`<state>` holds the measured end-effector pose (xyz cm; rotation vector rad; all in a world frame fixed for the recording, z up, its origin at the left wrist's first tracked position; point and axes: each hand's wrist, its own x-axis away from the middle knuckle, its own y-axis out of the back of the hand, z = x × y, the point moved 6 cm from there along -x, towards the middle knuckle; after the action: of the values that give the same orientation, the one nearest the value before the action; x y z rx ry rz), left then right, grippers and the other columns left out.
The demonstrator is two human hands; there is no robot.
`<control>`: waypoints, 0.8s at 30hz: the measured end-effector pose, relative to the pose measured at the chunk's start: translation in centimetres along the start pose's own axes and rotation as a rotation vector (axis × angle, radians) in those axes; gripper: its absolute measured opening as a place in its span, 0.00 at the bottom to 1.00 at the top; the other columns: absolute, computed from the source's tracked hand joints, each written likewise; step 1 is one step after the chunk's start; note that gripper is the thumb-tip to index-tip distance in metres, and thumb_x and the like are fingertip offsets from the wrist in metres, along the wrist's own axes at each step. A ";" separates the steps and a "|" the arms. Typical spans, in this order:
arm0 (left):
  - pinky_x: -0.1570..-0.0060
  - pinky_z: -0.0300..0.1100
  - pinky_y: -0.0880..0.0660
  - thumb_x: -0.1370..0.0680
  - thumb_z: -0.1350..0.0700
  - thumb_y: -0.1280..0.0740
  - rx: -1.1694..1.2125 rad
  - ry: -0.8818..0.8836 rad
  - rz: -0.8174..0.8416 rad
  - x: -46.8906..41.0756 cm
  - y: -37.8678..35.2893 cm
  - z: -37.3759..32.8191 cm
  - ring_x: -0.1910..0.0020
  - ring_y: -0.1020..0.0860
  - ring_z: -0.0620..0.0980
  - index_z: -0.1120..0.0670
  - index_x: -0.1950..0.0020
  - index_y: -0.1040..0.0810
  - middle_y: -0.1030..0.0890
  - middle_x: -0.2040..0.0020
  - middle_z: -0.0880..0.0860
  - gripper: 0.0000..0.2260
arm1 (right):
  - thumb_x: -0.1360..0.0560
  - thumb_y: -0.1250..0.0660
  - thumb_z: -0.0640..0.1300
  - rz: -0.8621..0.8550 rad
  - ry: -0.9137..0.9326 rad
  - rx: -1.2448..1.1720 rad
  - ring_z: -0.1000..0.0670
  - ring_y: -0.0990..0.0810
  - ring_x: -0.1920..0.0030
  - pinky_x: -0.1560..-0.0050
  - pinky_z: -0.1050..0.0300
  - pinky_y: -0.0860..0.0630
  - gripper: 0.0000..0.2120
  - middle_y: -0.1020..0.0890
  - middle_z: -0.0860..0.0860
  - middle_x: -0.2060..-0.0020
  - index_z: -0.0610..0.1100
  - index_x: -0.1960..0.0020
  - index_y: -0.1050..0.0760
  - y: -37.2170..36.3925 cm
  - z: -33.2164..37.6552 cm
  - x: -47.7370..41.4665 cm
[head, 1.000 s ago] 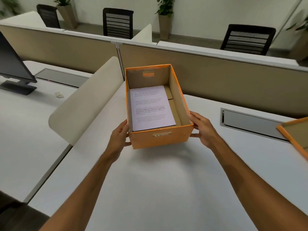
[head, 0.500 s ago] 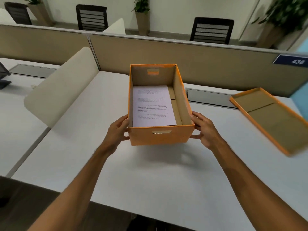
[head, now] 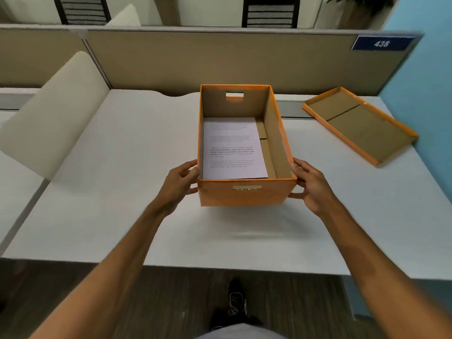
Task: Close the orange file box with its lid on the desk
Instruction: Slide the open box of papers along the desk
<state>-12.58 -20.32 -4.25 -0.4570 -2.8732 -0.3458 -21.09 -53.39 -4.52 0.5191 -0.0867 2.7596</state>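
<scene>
An open orange file box [head: 247, 195] stands on the white desk [head: 122, 192], brown inside, with a printed sheet of paper [head: 232, 148] lying on its floor. My left hand [head: 179, 183] presses against its near left corner and my right hand [head: 311, 185] against its near right corner, so both hold the box by its sides. The orange lid [head: 359, 123] lies upside down on the desk to the back right, apart from the box and from both hands.
A beige partition [head: 220, 59] runs behind the desk with a blue sign reading 438 [head: 381, 43]. A cream curved divider [head: 56, 111] stands at the left. A blue wall [head: 428, 81] borders the right. Black chairs [head: 270, 11] stand beyond the partition. My shoe [head: 236, 299] shows below the desk's front edge.
The view has swung right and down, bringing the whole lid into sight. The box has shifted to the right on the desk with both hands still on its near corners.
</scene>
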 end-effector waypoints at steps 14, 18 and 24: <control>0.41 0.57 0.24 0.19 0.45 0.39 -0.023 0.053 0.109 7.7 -3.3 3.7 0.38 0.22 0.52 0.49 0.25 0.31 0.21 0.35 0.48 0.22 | 0.21 0.35 0.56 -0.103 -0.046 -0.031 0.44 0.18 0.42 0.50 0.37 0.20 0.18 0.16 0.52 0.43 0.56 0.32 0.26 2.4 -7.3 9.4; 0.39 0.59 0.25 0.18 0.47 0.38 -0.027 0.086 0.101 8.5 -3.8 4.2 0.37 0.22 0.52 0.51 0.24 0.32 0.18 0.44 0.42 0.23 | 0.21 0.36 0.54 -0.105 -0.062 -0.040 0.43 0.19 0.41 0.45 0.33 0.22 0.19 0.17 0.50 0.42 0.55 0.31 0.26 2.8 -8.3 9.9; 0.39 0.60 0.26 0.17 0.48 0.40 -0.039 0.105 0.071 9.2 -4.4 4.1 0.37 0.23 0.52 0.51 0.24 0.33 0.18 0.46 0.41 0.22 | 0.20 0.37 0.55 -0.099 -0.053 -0.039 0.45 0.21 0.40 0.46 0.37 0.22 0.19 0.18 0.52 0.41 0.56 0.30 0.28 2.9 -8.7 10.0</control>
<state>-23.31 -20.73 -6.80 -0.5302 -2.7452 -0.4016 -33.79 -52.03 -8.96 0.5713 -0.1236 2.6432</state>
